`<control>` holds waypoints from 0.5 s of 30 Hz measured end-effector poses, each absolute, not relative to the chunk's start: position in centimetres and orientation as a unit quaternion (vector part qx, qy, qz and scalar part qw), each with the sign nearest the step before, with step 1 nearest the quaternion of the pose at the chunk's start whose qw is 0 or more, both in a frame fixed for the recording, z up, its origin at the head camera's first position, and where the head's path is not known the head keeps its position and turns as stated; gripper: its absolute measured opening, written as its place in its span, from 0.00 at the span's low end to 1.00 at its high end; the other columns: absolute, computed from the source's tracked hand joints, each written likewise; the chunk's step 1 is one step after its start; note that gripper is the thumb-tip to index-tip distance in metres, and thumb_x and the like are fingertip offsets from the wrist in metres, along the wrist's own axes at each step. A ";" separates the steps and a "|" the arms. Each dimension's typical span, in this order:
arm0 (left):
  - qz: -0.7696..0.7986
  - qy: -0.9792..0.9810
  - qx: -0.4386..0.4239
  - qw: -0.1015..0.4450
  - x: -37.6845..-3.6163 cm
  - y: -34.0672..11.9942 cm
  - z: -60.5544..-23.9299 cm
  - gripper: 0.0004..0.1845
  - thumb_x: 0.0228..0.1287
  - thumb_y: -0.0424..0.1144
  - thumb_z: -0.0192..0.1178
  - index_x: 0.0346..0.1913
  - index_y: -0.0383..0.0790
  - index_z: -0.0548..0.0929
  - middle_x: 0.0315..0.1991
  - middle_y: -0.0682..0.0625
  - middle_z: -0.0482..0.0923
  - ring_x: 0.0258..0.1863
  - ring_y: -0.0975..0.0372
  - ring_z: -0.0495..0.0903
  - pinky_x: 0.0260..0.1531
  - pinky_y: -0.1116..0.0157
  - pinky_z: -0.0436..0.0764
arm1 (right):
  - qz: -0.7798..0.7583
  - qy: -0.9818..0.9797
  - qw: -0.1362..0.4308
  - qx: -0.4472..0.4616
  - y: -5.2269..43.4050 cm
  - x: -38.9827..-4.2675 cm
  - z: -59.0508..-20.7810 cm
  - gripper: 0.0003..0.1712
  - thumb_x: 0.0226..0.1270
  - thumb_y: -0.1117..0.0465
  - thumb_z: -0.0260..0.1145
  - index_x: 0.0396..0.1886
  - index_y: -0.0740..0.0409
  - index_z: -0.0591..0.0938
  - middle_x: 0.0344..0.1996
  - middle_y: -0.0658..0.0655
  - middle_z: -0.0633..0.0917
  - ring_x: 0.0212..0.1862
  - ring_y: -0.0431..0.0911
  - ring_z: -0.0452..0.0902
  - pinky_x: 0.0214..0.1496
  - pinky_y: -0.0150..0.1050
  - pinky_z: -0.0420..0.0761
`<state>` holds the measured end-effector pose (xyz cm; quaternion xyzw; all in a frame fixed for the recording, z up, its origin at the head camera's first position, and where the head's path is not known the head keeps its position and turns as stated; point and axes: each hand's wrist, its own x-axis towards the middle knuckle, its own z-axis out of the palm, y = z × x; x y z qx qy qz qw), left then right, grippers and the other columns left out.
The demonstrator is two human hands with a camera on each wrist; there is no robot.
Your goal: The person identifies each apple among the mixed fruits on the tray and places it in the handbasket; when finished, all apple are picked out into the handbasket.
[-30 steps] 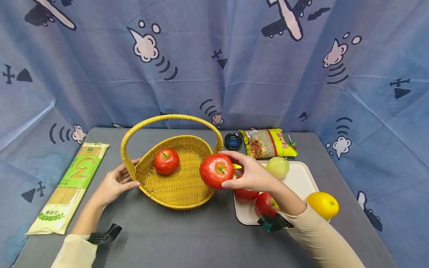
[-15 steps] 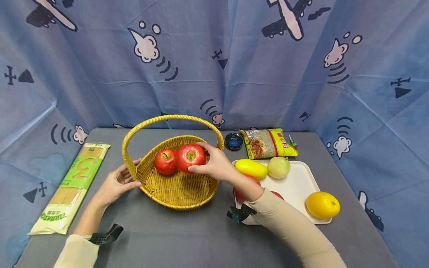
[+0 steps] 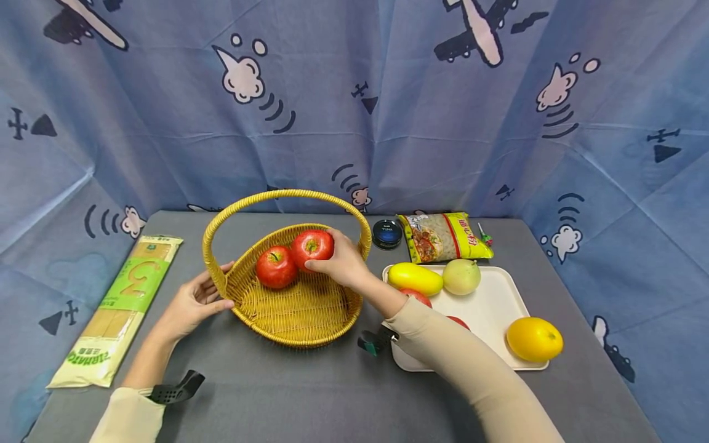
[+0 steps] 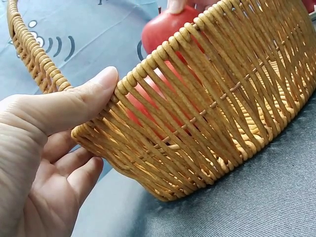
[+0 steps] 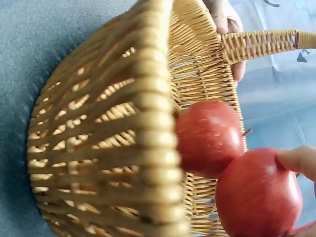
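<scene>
My right hand [image 3: 340, 261] has its grip curled round an apple [image 3: 312, 246], fingers wrapped over its far side and thumb on the near side. I hold it inside the basket [image 3: 293, 320], just beside a second apple [image 3: 275, 267] that lies on the woven floor; the two look to be touching, though from the right wrist view I cannot be sure whether mine rests on the weave yet. My left hand [image 3: 191, 301] grips the basket at its left rim, thumb pressed on top of the edge and the fingers loosely bent below it on the outside wall.

The basket stands on the grey worktop [image 3: 310, 394]. To its right lies a tray [image 3: 493, 301] with a mango [image 3: 415, 278], a pear [image 3: 461, 276] and a lemon [image 3: 534, 338]. Behind the tray are a tin [image 3: 386, 233] and a packet [image 3: 443, 235]. A spaghetti pack [image 3: 119, 307] lies at the far left.
</scene>
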<state>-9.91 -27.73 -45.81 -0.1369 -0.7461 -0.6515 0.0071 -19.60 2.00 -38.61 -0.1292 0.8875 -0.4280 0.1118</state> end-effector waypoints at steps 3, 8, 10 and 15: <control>-0.652 -0.746 -0.135 0.006 -9.9 -27.7 -45.8 0.37 0.54 0.21 0.64 0.67 0.22 0.60 0.68 0.44 0.66 0.59 0.74 0.72 0.56 0.79 0.72 | -0.436 0.884 0.115 -0.124 1.8 -19.8 -39.1 0.48 0.52 0.55 0.74 0.69 0.63 0.60 0.61 0.65 0.71 0.59 0.56 0.72 0.61 0.48 0.76; -0.651 -0.747 -0.135 0.005 -9.9 -27.7 -45.8 0.37 0.55 0.22 0.64 0.67 0.23 0.60 0.68 0.46 0.66 0.59 0.74 0.72 0.56 0.79 0.72 | -0.443 0.882 0.114 -0.116 1.7 -19.9 -39.7 0.47 0.53 0.57 0.73 0.68 0.65 0.60 0.61 0.66 0.70 0.59 0.57 0.71 0.62 0.50 0.75; -0.650 -0.748 -0.135 0.006 -9.9 -27.7 -45.8 0.37 0.54 0.21 0.64 0.67 0.23 0.60 0.68 0.46 0.66 0.59 0.74 0.72 0.56 0.80 0.73 | -0.444 0.881 0.114 -0.115 1.6 -20.1 -39.8 0.47 0.53 0.57 0.73 0.68 0.65 0.60 0.61 0.67 0.69 0.60 0.58 0.71 0.62 0.50 0.74; -0.646 -0.751 -0.135 0.008 -9.9 -27.8 -45.9 0.37 0.54 0.21 0.64 0.67 0.23 0.60 0.68 0.45 0.66 0.59 0.73 0.72 0.56 0.80 0.73 | -0.445 0.882 0.113 -0.110 1.3 -20.4 -40.4 0.46 0.53 0.59 0.73 0.68 0.67 0.61 0.60 0.68 0.71 0.60 0.58 0.71 0.62 0.50 0.75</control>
